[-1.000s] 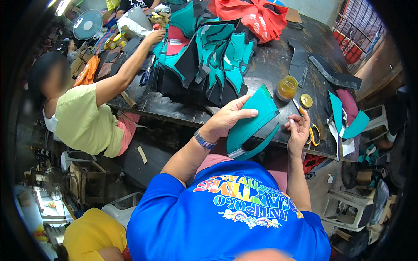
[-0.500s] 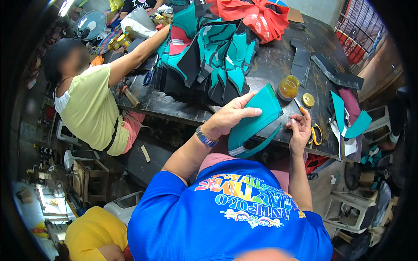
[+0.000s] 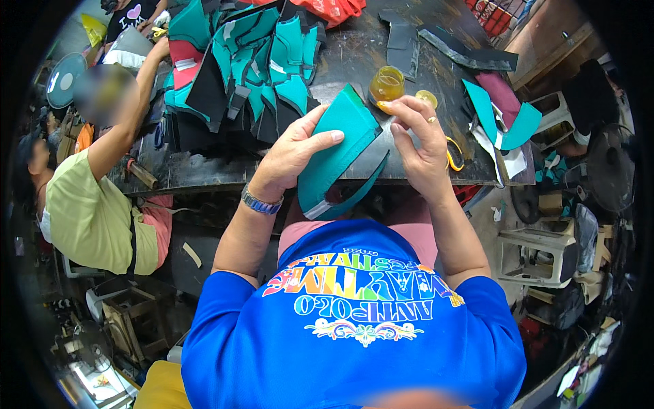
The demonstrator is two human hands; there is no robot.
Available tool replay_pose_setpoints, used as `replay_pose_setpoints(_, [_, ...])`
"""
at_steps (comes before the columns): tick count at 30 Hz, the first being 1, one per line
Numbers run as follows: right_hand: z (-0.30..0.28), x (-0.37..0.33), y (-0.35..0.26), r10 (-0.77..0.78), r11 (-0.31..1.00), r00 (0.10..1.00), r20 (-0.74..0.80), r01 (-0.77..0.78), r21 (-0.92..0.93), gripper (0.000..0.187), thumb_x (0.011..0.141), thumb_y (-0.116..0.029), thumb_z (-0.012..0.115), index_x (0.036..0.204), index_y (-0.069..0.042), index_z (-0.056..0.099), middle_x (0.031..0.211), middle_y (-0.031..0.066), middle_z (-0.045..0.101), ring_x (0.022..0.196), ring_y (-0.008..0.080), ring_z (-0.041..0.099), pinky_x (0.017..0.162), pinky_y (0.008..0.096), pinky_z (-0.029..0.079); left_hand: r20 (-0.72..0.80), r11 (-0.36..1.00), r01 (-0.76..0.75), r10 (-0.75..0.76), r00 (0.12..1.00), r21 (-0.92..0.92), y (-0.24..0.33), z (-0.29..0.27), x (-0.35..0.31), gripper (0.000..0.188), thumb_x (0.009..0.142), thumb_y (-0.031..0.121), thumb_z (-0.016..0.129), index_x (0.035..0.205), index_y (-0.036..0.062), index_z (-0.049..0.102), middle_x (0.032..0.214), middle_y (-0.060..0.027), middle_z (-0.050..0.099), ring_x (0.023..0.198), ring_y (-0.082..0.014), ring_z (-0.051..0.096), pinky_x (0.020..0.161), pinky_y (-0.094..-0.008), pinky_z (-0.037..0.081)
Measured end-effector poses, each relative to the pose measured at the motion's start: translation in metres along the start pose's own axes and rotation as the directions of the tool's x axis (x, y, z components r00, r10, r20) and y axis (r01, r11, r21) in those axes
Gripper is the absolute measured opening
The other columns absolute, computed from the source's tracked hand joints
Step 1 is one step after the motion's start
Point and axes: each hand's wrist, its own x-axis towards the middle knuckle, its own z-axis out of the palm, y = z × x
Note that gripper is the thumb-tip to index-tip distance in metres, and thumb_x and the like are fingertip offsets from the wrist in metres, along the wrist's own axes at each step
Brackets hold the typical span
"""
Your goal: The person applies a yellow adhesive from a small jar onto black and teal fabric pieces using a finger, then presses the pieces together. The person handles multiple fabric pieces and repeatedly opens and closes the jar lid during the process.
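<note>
My left hand point(image 3: 294, 151) is closed on a teal fabric shoe upper piece point(image 3: 346, 136), with its thumb lying across the front face. The piece is tilted, with a curved strap-like side and dark edging, above the table's near edge. My right hand point(image 3: 424, 146) is raised beside it, wearing a ring. Its index finger reaches toward a glass jar point(image 3: 388, 83) of amber liquid, and the fingertip looks yellowish. Thumb and fingers are apart, with nothing visible between them. The jar's round lid point(image 3: 427, 98) sits just behind this hand. Yellow-handled scissors point(image 3: 454, 155) lie to its right, partly hidden.
A heap of teal and black cut pieces point(image 3: 252, 68) covers the dark table's point(image 3: 354, 41) left side. Teal pieces point(image 3: 504, 123) hang near the right edge. Black strips point(image 3: 470, 49) lie farther back. A co-worker in a pale yellow shirt point(image 3: 95, 211) reaches across at left.
My right hand has risen, its curled fingers stretching out toward the jar. My left hand still grips the teal piece. The whole view has shifted, so the table appears farther left and higher.
</note>
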Motion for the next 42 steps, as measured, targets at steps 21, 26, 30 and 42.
replay_pose_setpoints(21, [0.005,0.017,0.002,-0.179,0.928,0.974,0.138,0.214,-0.305,0.052,0.075,0.015,0.067,0.113,-0.020,0.076,0.130,0.0051,0.058,0.098,0.0180,0.056,0.080,0.0276,0.047,0.088,1.000,0.013,-0.015,0.996,0.022,-0.008,-0.006,-0.003,0.050,0.095,0.014,0.064,0.141,0.0013,0.047,0.114,-0.0058,0.064,0.093,-0.0080,0.064,0.078,-0.0227,0.055])
replay_pose_setpoints(26, [0.001,0.008,0.005,-0.098,0.986,0.984,0.146,0.116,-0.121,0.044,0.077,0.013,0.067,0.110,-0.015,0.077,0.126,0.0055,0.059,0.098,0.0169,0.056,0.082,0.0275,0.048,0.107,0.997,0.042,-0.035,0.994,-0.062,-0.008,-0.010,-0.004,0.051,0.094,0.012,0.063,0.141,0.0010,0.046,0.117,-0.0066,0.064,0.095,-0.0092,0.065,0.080,-0.0232,0.055])
replay_pose_setpoints(30, [-0.003,-0.002,0.003,-0.070,0.996,0.986,0.150,0.077,-0.046,0.040,0.078,0.012,0.068,0.109,-0.013,0.077,0.125,0.0063,0.060,0.099,0.0169,0.056,0.082,0.0275,0.047,0.118,0.986,0.041,-0.023,0.993,-0.160,-0.012,-0.011,-0.002,0.052,0.094,0.010,0.063,0.142,0.0010,0.045,0.118,-0.0086,0.065,0.096,-0.0107,0.067,0.079,-0.0237,0.057])
replay_pose_setpoints(42, [-0.019,-0.032,0.021,0.262,0.896,0.945,0.197,-0.314,0.315,0.080,0.084,0.000,0.063,0.155,-0.011,0.027,0.135,0.0165,0.055,0.122,0.0248,0.054,0.100,0.0382,0.042,0.045,0.944,-0.017,0.034,0.998,-0.329,-0.010,-0.011,0.008,0.054,0.095,0.012,0.060,0.143,0.0008,0.040,0.106,-0.0106,0.066,0.081,-0.0132,0.067,0.067,-0.0250,0.058])
